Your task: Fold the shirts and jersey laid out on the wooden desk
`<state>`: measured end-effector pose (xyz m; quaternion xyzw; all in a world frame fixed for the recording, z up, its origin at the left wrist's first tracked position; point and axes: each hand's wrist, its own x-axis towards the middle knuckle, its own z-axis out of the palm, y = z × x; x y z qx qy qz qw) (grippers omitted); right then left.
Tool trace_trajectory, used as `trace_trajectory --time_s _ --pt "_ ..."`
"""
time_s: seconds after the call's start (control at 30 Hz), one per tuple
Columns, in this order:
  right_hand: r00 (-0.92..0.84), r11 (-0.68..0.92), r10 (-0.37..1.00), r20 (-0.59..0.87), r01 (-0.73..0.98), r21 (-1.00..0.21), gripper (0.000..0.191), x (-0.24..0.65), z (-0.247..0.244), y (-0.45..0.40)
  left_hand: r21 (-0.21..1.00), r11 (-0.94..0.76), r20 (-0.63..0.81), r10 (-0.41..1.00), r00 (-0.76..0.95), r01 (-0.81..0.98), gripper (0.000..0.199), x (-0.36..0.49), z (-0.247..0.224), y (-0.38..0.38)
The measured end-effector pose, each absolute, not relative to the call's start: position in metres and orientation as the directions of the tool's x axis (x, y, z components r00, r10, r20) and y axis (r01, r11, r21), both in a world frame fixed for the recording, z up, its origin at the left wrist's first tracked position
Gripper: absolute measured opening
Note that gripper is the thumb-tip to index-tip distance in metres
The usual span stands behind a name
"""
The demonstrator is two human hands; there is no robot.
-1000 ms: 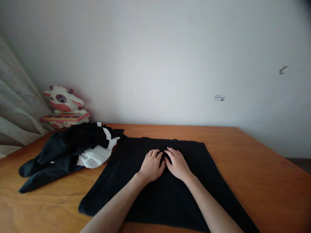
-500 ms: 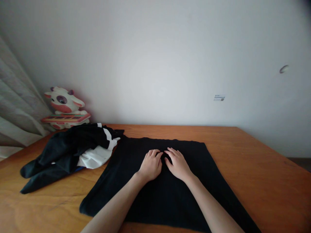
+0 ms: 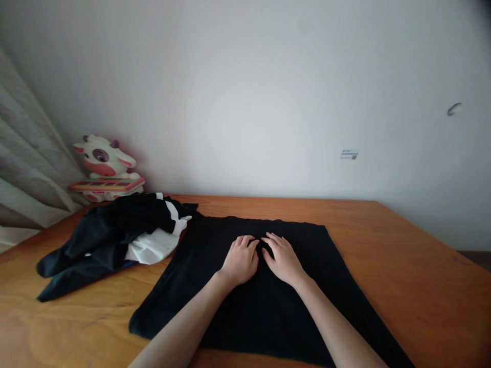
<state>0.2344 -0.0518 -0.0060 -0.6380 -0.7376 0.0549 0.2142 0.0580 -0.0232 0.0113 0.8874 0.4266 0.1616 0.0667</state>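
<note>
The black cloth (image 3: 245,312) lies spread on the wooden table (image 3: 414,276). On its middle, the left hand (image 3: 241,261) and right hand (image 3: 283,259) rest palms down, open, slightly apart. Left of the cloth sits a black-and-white clothing pile (image 3: 111,230); beyond its far left corner, a cow toy (image 3: 105,166) with a keyboard (image 3: 107,184).

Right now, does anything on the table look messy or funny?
The clothes are messy: black and white bunched together in a heap at the left, while the black cloth lies spread out under both hands. I can't see any spill. The cow toy sits upright behind the heap.
</note>
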Motion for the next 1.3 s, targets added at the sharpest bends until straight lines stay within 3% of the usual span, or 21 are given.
trace_trajectory --time_s 0.37,0.6,0.9,1.3 --pt "-0.095 0.186 0.963 0.253 0.911 -0.367 0.041 0.234 -0.006 -0.052 0.251 -0.612 0.223 0.79 0.571 0.75 0.043 0.06 0.014 -0.025" --pt "-0.095 0.189 0.959 0.266 0.915 -0.355 0.041 0.234 -0.007 -0.053 0.18 -0.516 0.201 0.853 0.482 0.837 0.051 0.065 0.009 -0.03" --pt "-0.089 0.18 0.964 0.25 0.911 -0.371 0.041 0.233 0.0 -0.055 0.162 -0.631 0.123 0.776 0.619 0.759 0.053 0.046 0.01 -0.013" --pt "-0.089 0.174 0.967 0.237 0.915 -0.363 0.042 0.232 0.001 -0.055 0.095 -0.586 0.123 0.809 0.575 0.804 0.059 0.045 0.003 -0.011"
